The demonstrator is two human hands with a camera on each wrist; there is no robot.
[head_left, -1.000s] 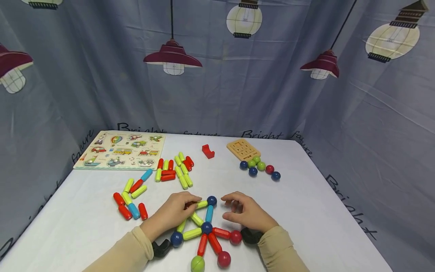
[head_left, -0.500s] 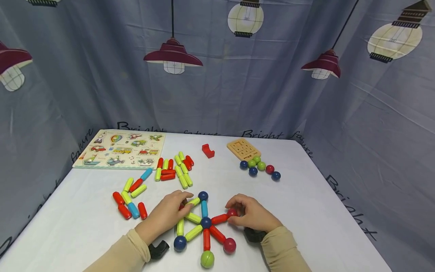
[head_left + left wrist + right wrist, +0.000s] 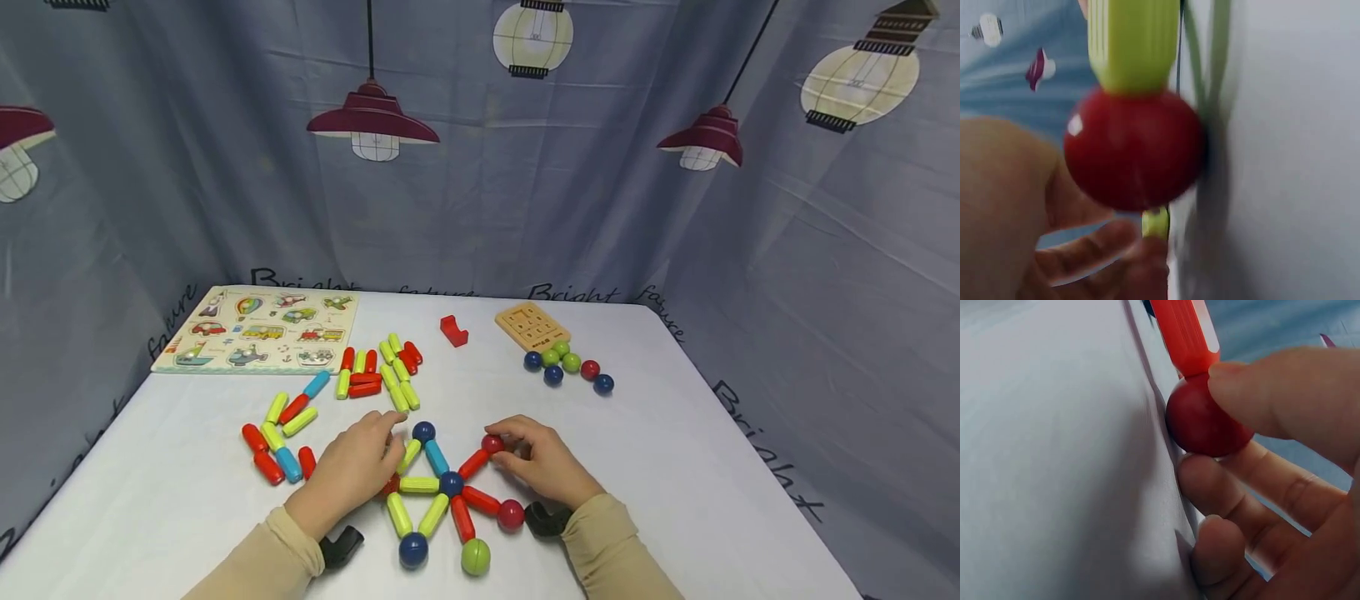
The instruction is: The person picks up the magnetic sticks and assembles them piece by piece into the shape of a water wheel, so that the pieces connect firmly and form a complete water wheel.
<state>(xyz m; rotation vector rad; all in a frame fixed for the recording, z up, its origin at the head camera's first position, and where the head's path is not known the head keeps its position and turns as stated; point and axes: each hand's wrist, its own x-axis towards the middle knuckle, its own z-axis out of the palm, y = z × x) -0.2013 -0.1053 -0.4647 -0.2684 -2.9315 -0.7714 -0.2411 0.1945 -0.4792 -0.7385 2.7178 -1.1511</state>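
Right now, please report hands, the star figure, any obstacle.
Right hand: pinching red ball on red rod. Star figure: six rods round navy ball. Obstacle: left hand, partly hiding another red ball in head view.

My left hand [image 3: 348, 467] partly hides a red ball [image 3: 392, 484]; the head view's bottom edge cuts off my sleeves [image 3: 258, 554].

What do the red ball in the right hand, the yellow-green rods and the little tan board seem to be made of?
Red ball in the right hand: probably plastic or painted; smooth, with a soft sheen.

Yellow-green rods: likely moulded plastic, judging by even colour and ribbed sides.

Tan board: perhaps wood, from its light-brown tone; grain is too small to see.
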